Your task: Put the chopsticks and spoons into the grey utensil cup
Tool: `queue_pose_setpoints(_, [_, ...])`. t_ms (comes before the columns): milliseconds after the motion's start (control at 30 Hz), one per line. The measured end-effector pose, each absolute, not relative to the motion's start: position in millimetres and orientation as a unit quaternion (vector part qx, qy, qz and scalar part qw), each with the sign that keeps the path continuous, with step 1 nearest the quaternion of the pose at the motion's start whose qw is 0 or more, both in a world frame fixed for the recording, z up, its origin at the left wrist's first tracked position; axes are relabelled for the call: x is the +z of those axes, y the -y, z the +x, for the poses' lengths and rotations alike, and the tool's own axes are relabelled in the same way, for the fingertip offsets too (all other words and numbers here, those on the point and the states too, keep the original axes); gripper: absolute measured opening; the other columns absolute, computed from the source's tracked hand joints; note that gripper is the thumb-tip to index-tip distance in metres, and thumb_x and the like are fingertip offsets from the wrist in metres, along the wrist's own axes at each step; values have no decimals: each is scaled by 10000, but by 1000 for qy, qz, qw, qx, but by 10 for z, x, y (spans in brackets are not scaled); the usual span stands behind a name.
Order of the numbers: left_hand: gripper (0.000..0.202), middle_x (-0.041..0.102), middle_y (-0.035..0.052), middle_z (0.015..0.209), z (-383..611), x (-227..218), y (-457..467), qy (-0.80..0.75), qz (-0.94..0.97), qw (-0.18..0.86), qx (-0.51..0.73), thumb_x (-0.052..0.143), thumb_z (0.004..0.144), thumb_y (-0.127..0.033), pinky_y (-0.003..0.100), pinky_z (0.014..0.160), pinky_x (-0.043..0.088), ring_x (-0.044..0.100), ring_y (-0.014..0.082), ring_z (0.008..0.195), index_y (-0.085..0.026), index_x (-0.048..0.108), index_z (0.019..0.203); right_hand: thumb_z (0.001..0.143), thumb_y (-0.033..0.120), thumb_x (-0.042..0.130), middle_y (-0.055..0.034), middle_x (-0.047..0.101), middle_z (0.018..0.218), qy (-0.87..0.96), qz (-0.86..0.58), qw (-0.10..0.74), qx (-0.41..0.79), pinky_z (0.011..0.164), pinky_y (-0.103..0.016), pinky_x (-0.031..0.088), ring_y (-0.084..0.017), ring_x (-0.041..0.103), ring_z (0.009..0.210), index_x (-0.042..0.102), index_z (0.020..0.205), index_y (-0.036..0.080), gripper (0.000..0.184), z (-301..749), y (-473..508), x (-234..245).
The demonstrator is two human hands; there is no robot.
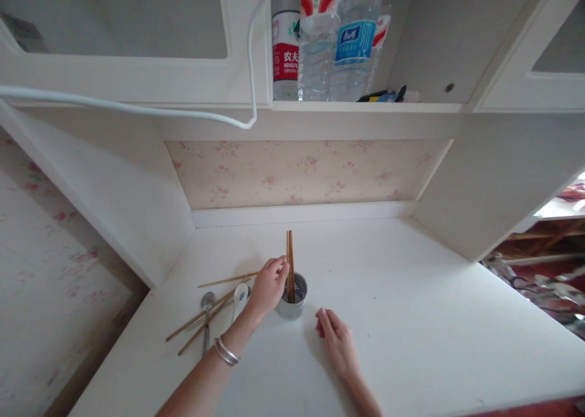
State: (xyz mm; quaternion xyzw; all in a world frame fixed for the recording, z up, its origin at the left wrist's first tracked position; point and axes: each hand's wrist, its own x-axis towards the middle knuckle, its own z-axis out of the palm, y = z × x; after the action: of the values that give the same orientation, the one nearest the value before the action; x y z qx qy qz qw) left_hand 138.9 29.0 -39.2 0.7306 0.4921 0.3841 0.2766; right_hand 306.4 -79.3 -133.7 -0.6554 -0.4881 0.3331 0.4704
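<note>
My left hand (268,286) pinches a pair of wooden chopsticks (289,252) that stand upright in a small metal cup (292,307) on the white desk (411,319). Two silver bangles sit on that wrist. My right hand (336,338) lies flat on the desk just right of the cup, fingers stretched out, holding nothing. More loose chopsticks (205,316), a metal spoon (206,310) and a white ceramic spoon (240,295) lie on the desk to the left of the cup.
A shelf above holds several plastic water bottles (338,45). A white cable (137,107) hangs across the upper cabinet. Cabinet walls close in both sides of the desk. Cluttered items (548,277) lie beyond the right edge.
</note>
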Motion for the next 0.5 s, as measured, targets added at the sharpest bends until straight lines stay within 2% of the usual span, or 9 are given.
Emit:
queue_pose_setpoints(133, [399,624,106,1132,1261,-476,-43,-513,681,282,440,423,930,-438,300,788,509,630,179,902,-181,566,1199,911,625,362,-15,605,622,486,-656,471,335,597,-262,417,-183,562,605,613,734,211,516,3063,805,-1330])
queue_pose_setpoints(233, [333,655,68,952,1130,-631,267,-543,632,316,455,457,914,-448,297,761,489,619,173,819,-178,582,1063,910,616,374,-20,604,628,480,-658,473,336,604,-269,421,-187,564,613,613,740,206,504,3069,833,-1349])
queue_pose_setpoints(333, [273,637,19,796,1005,-852,593,-548,607,392,422,454,915,-441,265,692,462,596,157,727,-193,565,929,914,593,393,-20,594,629,477,-670,475,314,597,-271,415,-186,552,604,608,736,208,476,3040,883,-1359])
queue_pose_setpoints(500, [249,595,-14,657,866,-1113,908,-554,614,439,350,431,919,-400,239,569,371,549,147,609,-206,559,830,934,528,411,2,551,585,539,-639,468,287,537,-251,384,-157,505,540,592,694,215,434,2707,917,-1122])
